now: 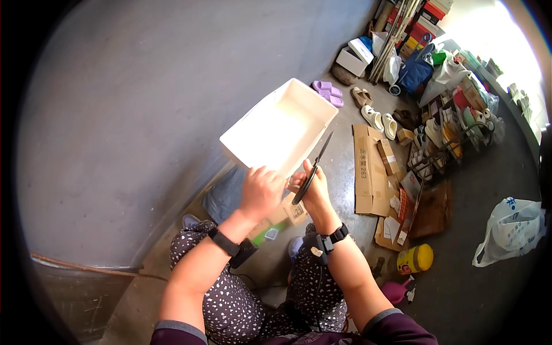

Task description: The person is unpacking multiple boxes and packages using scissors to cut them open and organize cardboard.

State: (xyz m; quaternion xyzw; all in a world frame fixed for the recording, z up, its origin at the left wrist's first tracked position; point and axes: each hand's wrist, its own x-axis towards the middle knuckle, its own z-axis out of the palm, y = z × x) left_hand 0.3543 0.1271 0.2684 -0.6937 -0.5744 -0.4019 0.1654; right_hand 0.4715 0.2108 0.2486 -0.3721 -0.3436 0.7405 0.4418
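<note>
A white open-topped box (276, 129) is tilted in front of me, its pale inside facing up. My left hand (262, 189) grips its near edge, with the fingers over the rim. In my right hand (314, 189) is a black-handled cutting tool (307, 186), which looks like scissors. Its dark blade points up and away, beside the box's right side. The right fingertips are close to the box's near corner; whether they touch it cannot be told. Below my hands, a small brown carton (295, 210) with a printed code is partly hidden.
A grey-blue wall (129, 108) rises at left. A dark plastic bag (224, 194) lies at its foot. To the right are flattened cardboard (366, 172), purple slippers (327, 92), a loaded shoe rack (448, 138), a yellow-lidded jar (416, 258) and a white plastic bag (513, 228).
</note>
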